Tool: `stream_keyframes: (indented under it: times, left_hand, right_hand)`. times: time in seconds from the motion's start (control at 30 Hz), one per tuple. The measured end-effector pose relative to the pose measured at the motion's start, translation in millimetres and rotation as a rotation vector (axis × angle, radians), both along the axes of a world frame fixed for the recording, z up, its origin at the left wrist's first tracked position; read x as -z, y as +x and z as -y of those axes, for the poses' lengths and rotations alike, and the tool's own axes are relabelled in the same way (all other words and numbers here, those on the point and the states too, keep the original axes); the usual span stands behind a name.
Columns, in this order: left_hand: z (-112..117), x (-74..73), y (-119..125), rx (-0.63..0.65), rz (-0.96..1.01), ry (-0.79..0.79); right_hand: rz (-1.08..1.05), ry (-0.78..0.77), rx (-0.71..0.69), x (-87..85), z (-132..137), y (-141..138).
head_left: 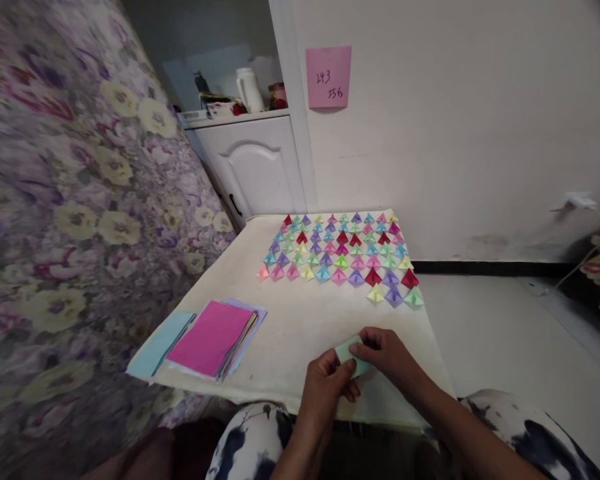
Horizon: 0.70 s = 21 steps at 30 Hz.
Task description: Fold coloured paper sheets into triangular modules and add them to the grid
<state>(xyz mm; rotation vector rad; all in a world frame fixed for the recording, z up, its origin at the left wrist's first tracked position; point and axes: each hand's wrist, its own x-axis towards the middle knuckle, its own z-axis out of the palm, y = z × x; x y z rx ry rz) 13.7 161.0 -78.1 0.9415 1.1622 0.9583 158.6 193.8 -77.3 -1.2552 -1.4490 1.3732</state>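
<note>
A small pale-green folded piece of paper [353, 355] is pinched between the two hands, above the near right part of a low table covered in cream cloth [305, 333]. The left hand [329, 383] grasps the paper's lower left side, its thumb pressed on the face and its other fingers curled. The right hand [384, 352] grips the opposite side, thumb on the paper near its upper right and fingers bent around behind.

The table's front edge runs just below the left hand, with knees in white and dark-blue patterned trousers [257, 440] beneath it. The right edge slants past the right forearm, beside pale floor [485, 327]. Leftward, a broad stretch of cloth separates the left hand from a stack of square paper sheets topped with magenta [211, 338]; light-blue paper sheets [163, 343] lie just beside that stack, at the left edge. Beyond the hands, a strip of cloth reaches to rows of small multicoloured folded paper pieces [342, 249], whose nearest, short row of yellow, purple and green sits toward the right edge.
</note>
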Motion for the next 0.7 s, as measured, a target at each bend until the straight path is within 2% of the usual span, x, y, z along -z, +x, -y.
stream_keyframes:
  times: [0.5, 0.7]
  left_hand:
    - [-1.0, 5.7, -0.7, 0.023, 0.032, -0.004]
    - [0.5, 2.7, -0.5, 0.024, 0.011, -0.015]
  right_hand:
    - [0.026, -0.05, -0.003, 2.8, 1.3, 0.4]
    - [-0.005, -0.066, 0.006, 1.2, -1.9, 1.4]
